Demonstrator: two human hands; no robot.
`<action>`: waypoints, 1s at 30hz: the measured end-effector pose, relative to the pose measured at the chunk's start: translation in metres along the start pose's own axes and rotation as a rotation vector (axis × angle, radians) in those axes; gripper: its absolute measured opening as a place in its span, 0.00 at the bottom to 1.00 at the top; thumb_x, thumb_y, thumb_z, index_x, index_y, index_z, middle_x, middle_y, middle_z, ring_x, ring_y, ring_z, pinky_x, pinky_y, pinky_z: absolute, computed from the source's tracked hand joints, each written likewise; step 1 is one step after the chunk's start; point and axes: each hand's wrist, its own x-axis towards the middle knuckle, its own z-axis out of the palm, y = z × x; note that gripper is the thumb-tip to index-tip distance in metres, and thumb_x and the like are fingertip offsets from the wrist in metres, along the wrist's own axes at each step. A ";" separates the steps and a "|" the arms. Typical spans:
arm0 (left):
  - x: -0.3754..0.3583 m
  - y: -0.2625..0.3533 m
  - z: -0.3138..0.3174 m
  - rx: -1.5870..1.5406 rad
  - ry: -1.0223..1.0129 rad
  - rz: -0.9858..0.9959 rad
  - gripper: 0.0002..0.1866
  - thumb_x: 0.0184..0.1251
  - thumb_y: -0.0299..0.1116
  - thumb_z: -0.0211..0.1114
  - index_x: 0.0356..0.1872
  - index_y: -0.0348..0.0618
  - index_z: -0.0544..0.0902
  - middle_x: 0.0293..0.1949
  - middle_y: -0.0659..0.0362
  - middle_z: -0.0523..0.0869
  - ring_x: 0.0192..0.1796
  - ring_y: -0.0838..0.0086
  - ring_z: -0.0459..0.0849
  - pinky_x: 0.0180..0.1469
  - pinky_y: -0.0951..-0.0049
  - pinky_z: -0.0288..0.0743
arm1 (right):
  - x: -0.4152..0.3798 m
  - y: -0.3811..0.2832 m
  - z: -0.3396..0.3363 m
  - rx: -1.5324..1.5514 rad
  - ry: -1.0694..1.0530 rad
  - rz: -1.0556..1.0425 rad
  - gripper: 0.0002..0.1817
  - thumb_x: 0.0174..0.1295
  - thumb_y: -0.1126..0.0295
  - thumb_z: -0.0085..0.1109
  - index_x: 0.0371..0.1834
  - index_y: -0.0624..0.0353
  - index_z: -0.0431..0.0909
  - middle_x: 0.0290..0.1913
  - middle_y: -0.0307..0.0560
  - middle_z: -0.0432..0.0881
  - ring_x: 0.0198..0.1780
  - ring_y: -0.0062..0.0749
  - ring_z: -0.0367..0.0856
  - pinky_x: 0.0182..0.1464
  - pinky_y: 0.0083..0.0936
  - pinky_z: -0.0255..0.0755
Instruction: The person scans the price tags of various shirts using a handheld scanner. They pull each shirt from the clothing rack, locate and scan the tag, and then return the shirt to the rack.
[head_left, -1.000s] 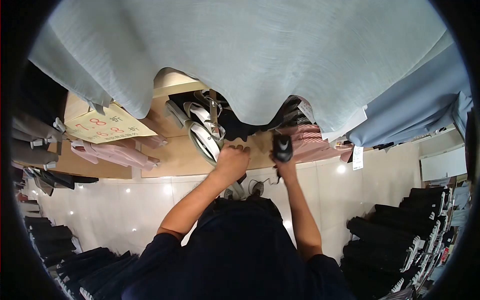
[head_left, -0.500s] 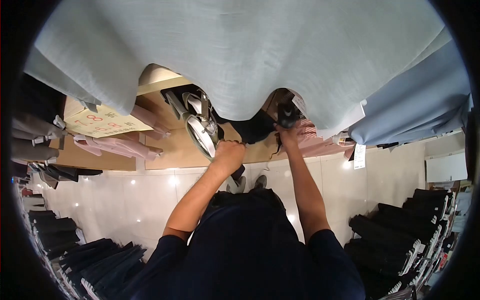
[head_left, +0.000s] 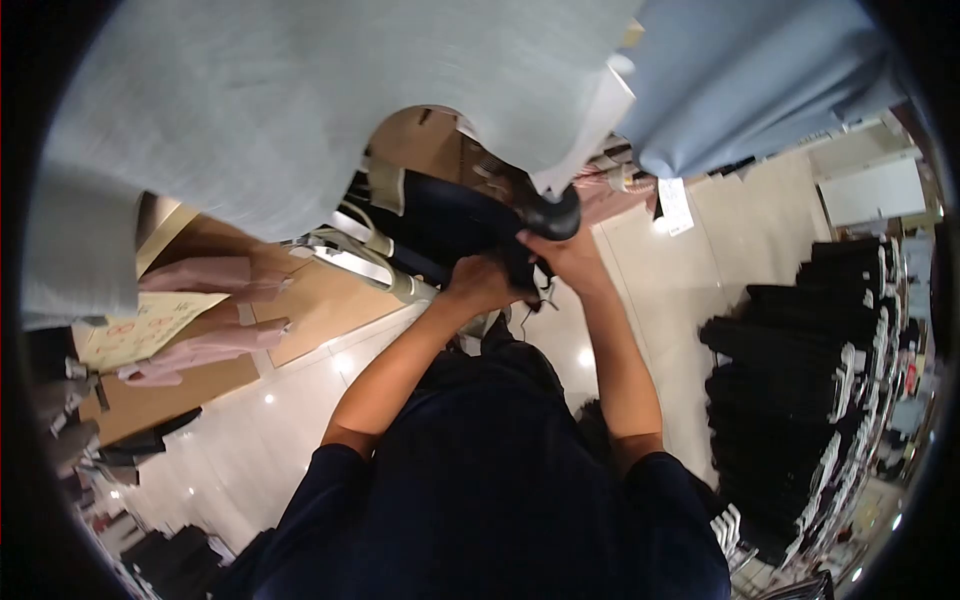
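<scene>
A large pale grey-green cloth (head_left: 270, 110) hangs over the top of the view, in front of and above my hands. My left hand (head_left: 484, 284) is closed at the lower edge of a dark cloth item (head_left: 440, 222). Beside it, my right hand (head_left: 566, 258) is wrapped round a black tool with a rounded end (head_left: 556, 214); its far part is hidden under the pale cloth. A thin dark cord with a pale loop (head_left: 543, 290) dangles between the hands. Left of the dark item is a pale grey frame with straps (head_left: 365, 258).
Blue cloth (head_left: 750, 80) hangs at the upper right, with a white tag (head_left: 675, 205) below. Pink garments (head_left: 200, 350) and a yellow sign (head_left: 150, 330) are on the left. Dark trousers (head_left: 800, 400) hang on a rack at right. Shiny tiles (head_left: 690, 270) cover the floor.
The view has turned, so the sign and pink garments sit lower left. More of the dark item shows, my left hand has come closer to my right, and the black tool's rounded end points rightward.
</scene>
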 end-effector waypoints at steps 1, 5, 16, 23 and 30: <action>0.006 0.005 0.012 -0.130 0.087 0.020 0.28 0.50 0.56 0.75 0.47 0.48 0.85 0.43 0.55 0.90 0.50 0.56 0.88 0.51 0.58 0.80 | -0.010 -0.009 0.006 -0.028 -0.017 -0.020 0.15 0.58 0.73 0.73 0.45 0.65 0.81 0.35 0.41 0.85 0.32 0.22 0.81 0.36 0.23 0.78; 0.023 0.000 0.041 -0.338 0.461 0.297 0.16 0.61 0.45 0.68 0.46 0.49 0.85 0.41 0.53 0.89 0.48 0.55 0.87 0.51 0.56 0.77 | -0.040 -0.012 0.000 -0.061 -0.031 -0.026 0.16 0.58 0.75 0.73 0.47 0.64 0.79 0.36 0.39 0.83 0.33 0.20 0.81 0.33 0.22 0.76; 0.008 0.020 -0.026 -0.981 0.096 0.085 0.15 0.71 0.34 0.58 0.25 0.36 0.80 0.31 0.58 0.84 0.40 0.73 0.80 0.48 0.72 0.72 | -0.033 0.023 -0.070 -0.307 0.076 0.030 0.22 0.54 0.72 0.78 0.52 0.62 0.81 0.43 0.41 0.86 0.45 0.24 0.82 0.50 0.26 0.77; 0.002 0.064 -0.071 -1.599 0.153 0.318 0.13 0.60 0.26 0.59 0.15 0.43 0.71 0.18 0.63 0.72 0.24 0.79 0.69 0.31 0.76 0.58 | -0.019 0.122 -0.070 0.067 -0.227 0.168 0.47 0.42 0.70 0.86 0.68 0.63 0.70 0.60 0.45 0.81 0.62 0.31 0.78 0.66 0.30 0.73; -0.011 0.107 -0.090 -1.675 0.211 0.439 0.15 0.61 0.29 0.56 0.14 0.42 0.68 0.16 0.61 0.69 0.25 0.62 0.80 0.36 0.66 0.74 | -0.004 0.145 -0.094 -0.009 -0.156 -0.019 0.34 0.56 0.69 0.76 0.65 0.63 0.70 0.57 0.49 0.81 0.56 0.33 0.83 0.58 0.30 0.78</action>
